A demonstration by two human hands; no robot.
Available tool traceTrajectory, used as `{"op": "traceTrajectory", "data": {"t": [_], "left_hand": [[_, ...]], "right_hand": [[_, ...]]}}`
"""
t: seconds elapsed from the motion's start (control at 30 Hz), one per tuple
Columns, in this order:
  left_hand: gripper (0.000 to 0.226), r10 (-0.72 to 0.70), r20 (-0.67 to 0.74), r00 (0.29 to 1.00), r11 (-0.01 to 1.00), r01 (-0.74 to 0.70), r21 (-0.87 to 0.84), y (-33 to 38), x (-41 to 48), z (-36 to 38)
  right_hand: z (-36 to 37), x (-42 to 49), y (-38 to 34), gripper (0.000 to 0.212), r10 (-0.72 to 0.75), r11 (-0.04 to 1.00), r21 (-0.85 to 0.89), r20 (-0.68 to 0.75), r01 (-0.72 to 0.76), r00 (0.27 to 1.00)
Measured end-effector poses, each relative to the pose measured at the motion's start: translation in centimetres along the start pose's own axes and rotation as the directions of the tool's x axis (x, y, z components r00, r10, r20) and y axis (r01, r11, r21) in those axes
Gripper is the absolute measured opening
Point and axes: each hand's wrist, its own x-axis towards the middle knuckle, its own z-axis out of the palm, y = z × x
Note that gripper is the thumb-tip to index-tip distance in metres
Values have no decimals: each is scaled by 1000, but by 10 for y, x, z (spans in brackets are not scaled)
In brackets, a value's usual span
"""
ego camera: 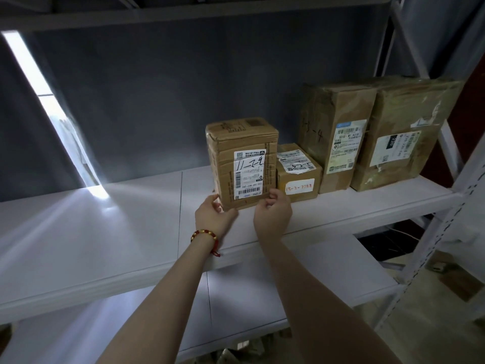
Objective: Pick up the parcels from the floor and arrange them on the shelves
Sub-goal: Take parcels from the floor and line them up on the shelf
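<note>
Four cardboard parcels are sitting in a row toward the right end of the white metal shelf [105,219]. I am holding the leftmost one, the upright cardboard parcel [242,164], by its bottom corners. My left hand [215,216] is pinching the lower left corner, with the fingertips slipping out of sight against the side. My right hand [273,214] is curling its fingers round the lower right corner.

My hands are covering the bottom edge, so I cannot tell whether the parcel is standing flat on the shelf. Its white label is showing upside-down handwriting, and the fine print is too small to read.

The squat little box [299,174] is touching its right side and is partly hidden behind it. Beyond that, the tall brown box [338,137] and the tape-wrapped parcel [404,135] are standing side by side, their wrinkled glossy tape catching the light.

A beaded red-and-gold bracelet [206,236] is circling my left wrist. Below, the lower shelf [249,298] is lying in shadow, and whatever is beneath it is too dim to make out.
</note>
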Motion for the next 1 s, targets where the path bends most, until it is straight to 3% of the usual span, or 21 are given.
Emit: {"op": "traceTrajectory", "data": {"t": [0.2, 0.4, 0.57, 0.67, 0.8, 0.93, 1.0], "left_hand": [[22, 6, 14, 1000, 994, -7, 107, 2, -12, -9], [30, -35, -28, 999, 998, 36, 56, 1, -32, -27], [19, -41, -103, 994, 999, 40, -10, -14, -60, -48], [22, -59, -108, 992, 998, 58, -15, -25, -75, -59], [26, -83, -99, 992, 994, 75, -79, -21, -78, -70], [38, -107, -105, 989, 992, 99, -79, -3, -65, -67], [48, -113, -78, 991, 989, 104, -108, 14, -55, -62]], "right_hand": [[-6, 0, 0, 25, -9, 998, 62, 23, 8, 1000], [-10, -3, -4, 13, -41, 998, 43, 84, 38, 996], [-8, -14, -3, 11, -124, 990, 86, 126, 114, 984], [-13, -15, -13, 24, -173, 981, 116, 134, 158, 976], [-18, 20, -66, 53, -522, 842, -103, 90, 529, 848], [-3, 57, -119, 83, -424, 781, -330, 344, 530, 838], [5, 57, -120, 81, -349, 784, -364, 414, 504, 841]]}}
